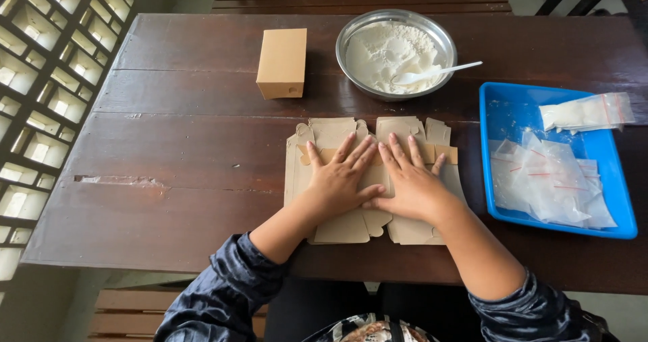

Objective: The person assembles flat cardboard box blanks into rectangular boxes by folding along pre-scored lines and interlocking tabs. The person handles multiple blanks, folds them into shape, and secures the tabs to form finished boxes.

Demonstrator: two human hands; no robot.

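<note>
At the middle of the dark wooden counter [202,153], both hands lie flat, palms down, on an unfolded brown cardboard box blank [324,231]. Neither grip is closed on anything: the fingers are spread and straight, pressing the card against the wood. The left hand [337,180] rests on the blank's left half, the right hand [410,183] on its right half, with the thumbs close together near the centre. All fingertips point away from the person, toward a narrow strip of card that runs left to right just beyond them.

The blank lies directly beneath both hands, its long axis running left to right across the counter, with cut flaps showing along its far edge and more flaps on the near edge by the wrists. Each hand is equally near to it.

Farther away and to the left, a finished closed brown box [281,62], plain and rectangular, stands apart from the blank. Beside it to the right, a round metal bowl [351,35] holds white powder and a white spoon [435,73]. Off to the right of the hands, a blue rectangular tray [499,106] holds a heap of empty clear zip bags [550,183] with red seal lines, and one filled bag of white powder [586,112] rests at its far corner.
</note>
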